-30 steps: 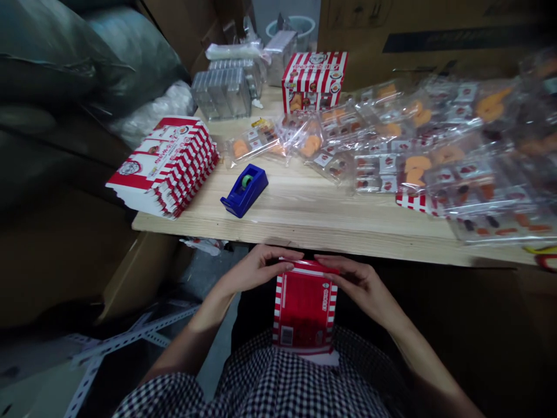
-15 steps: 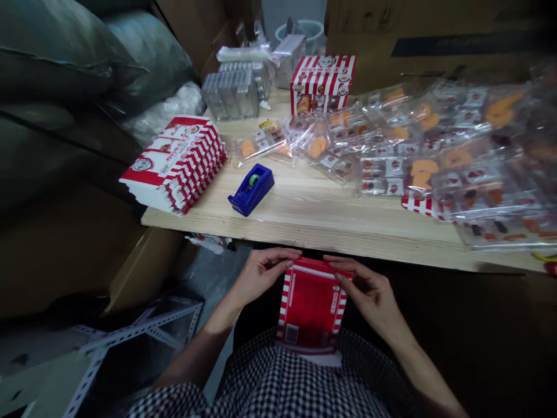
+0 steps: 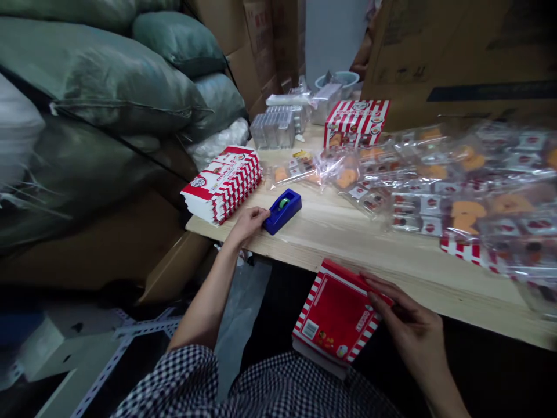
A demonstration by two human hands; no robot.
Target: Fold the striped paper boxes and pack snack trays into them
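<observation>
My left hand (image 3: 251,224) is at the near left end of a blue tape dispenser (image 3: 285,216) with a small greenish roll in it. Its fingers are pinched together against that end; whatever lies between them is too small to make out. My right hand (image 3: 407,316) grips the upper right edge of a red cardboard box (image 3: 337,307) with white stripes along its sides and a barcode. The box is tilted in front of my lap, just below the table edge, and a pale flap shows at its lower end.
Left of the dispenser lies a stack of flat striped boxes (image 3: 224,181). Behind are clear plastic cases (image 3: 274,129), a standing striped box (image 3: 357,123) and a basin (image 3: 346,81). Bagged toy sets (image 3: 435,197) cover the wooden table's (image 3: 331,232) right side. Big sacks (image 3: 100,75) pile up at left.
My left hand has let go of the box and moved up and left to the tape dispenser. The box, now in my right hand alone, has tilted. The view has shifted left.
</observation>
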